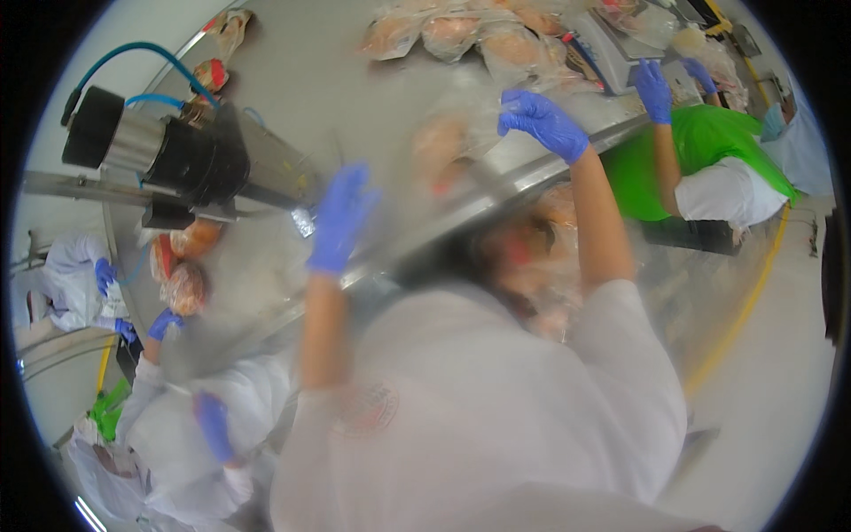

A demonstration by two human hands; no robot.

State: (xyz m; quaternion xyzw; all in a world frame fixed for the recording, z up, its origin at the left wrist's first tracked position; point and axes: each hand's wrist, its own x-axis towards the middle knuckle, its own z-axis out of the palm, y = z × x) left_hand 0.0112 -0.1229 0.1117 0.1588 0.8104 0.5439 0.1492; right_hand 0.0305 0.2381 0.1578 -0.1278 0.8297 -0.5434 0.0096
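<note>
My right hand (pixel 541 120), in a blue glove, is curled on the edge of a clear plastic bag (pixel 448 142) with a pale piece of meat in it, over the steel table (pixel 355 80). My left hand (pixel 341 217), also in a blue glove, hovers blurred above the table's near edge with its fingers apart and nothing in it. It is just right of a machine's metal arm. More bagged meat (pixel 532 244) shows blurred below the table edge between my arms.
A black and silver machine (pixel 160 151) with blue hoses stands at the left. Several bagged meat pieces (pixel 452 35) lie at the table's far side by a scale (pixel 612 53). A person in green (pixel 700 142) works at the right. Others in white coats (pixel 71 275) are at the left.
</note>
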